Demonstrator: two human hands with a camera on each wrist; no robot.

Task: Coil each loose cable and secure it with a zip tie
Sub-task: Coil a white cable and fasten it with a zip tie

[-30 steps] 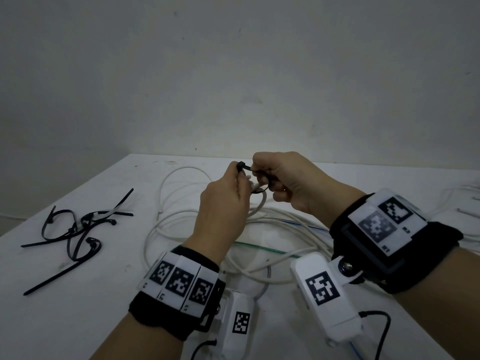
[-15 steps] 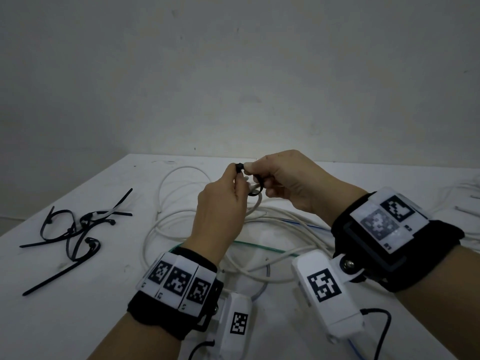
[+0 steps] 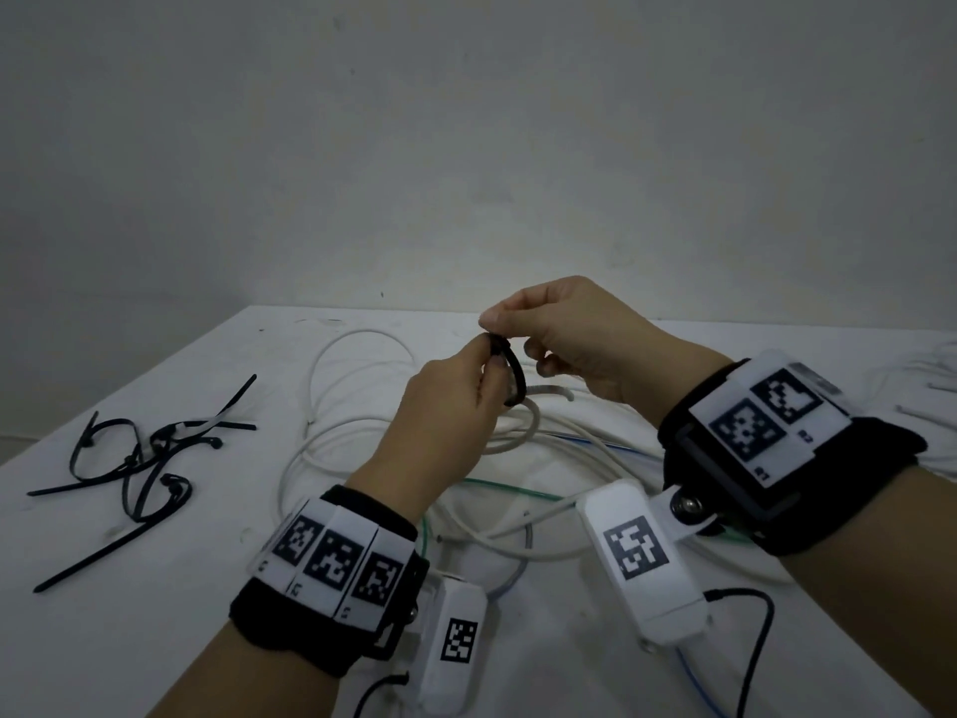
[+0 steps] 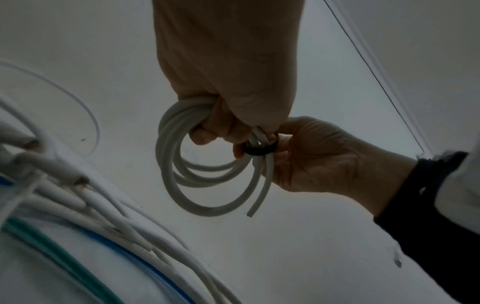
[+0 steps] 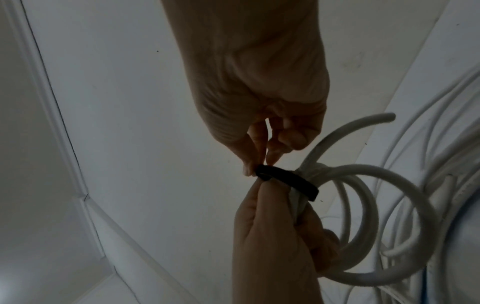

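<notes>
The right hand's fingertips (image 5: 255, 164) pinch the black zip tie (image 5: 288, 182) looped loosely round the white coiled cable (image 4: 207, 181), which the left hand (image 4: 228, 88) grips aloft above the table (image 3: 155, 588). The cable looks light and springy, so it is best held beside the tie; a second ago the pinch sat lower
</notes>
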